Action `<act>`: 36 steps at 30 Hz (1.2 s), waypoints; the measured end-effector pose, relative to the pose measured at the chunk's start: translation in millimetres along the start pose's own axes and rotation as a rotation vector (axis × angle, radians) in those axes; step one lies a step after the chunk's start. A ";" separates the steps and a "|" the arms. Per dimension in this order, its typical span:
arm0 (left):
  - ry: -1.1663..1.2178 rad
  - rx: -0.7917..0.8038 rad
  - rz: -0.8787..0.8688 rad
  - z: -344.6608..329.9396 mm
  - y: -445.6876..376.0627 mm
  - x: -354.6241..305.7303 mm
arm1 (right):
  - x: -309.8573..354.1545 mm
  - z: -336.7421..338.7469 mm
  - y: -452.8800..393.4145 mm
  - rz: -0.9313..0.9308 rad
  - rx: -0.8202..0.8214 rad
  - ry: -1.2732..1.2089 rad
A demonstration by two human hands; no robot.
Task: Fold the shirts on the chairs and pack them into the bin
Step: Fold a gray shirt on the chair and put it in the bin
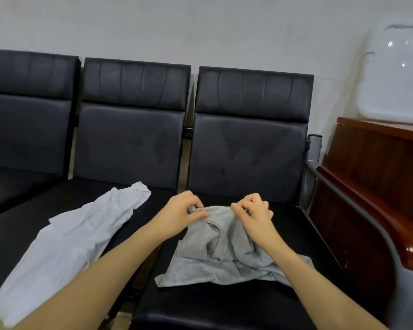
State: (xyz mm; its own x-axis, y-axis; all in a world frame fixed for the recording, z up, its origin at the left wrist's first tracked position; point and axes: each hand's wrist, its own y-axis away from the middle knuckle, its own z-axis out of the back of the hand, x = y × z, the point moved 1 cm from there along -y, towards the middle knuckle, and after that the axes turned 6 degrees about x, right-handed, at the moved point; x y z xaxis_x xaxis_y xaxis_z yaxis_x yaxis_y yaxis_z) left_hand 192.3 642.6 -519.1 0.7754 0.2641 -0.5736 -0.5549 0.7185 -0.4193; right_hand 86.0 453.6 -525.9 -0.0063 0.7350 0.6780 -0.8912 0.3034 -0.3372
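Barely begun: both hands, left hand [186, 210] and right hand [255, 211], pinch the crumpled grey cotton shirt [224, 256] mid-frame; the white shirt [65, 244] lower left lies unfolded.

Three black padded chairs [129, 129] stand side by side in a row against the far wall. A crumpled grey cotton shirt [222, 253] lies on the seat of the right chair, with the left hand [181, 213] at its far left edge and the right hand [255, 213] at its far right edge. A white shirt [65, 248] lies on the middle seat, to the left. A reddish-brown wooden cabinet [372, 177] stands right of the chairs, and a translucent plastic bin [396, 77] sits on it.
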 end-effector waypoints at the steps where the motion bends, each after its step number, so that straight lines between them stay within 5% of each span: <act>1: -0.005 0.035 0.004 -3.9 3.5 2.6 | -5.0 -1.8 0.1 -0.020 0.008 0.030; 11: 0.060 0.129 0.121 -26.5 14.9 13.9 | -28.1 -16.2 1.7 -0.029 0.019 0.208; 16: -0.191 0.126 0.033 -23.4 5.7 17.8 | -30.5 -2.2 4.2 0.090 0.044 0.299; 27: -0.322 -0.389 0.088 16.8 -16.3 19.7 | -40.6 76.2 10.9 -0.008 -0.064 0.566; 36: -0.446 -0.595 0.045 42.4 -20.2 -28.6 | -3.7 131.7 29.3 0.034 -0.404 0.415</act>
State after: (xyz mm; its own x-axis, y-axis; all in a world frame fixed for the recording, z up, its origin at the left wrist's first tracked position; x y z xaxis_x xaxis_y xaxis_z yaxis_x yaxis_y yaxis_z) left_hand 194.1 647.8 -464.4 0.7263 0.6123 -0.3125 -0.5604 0.2640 -0.7850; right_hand 0.2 379.9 -452.2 0.2193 0.9000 0.3766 -0.6494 0.4227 -0.6321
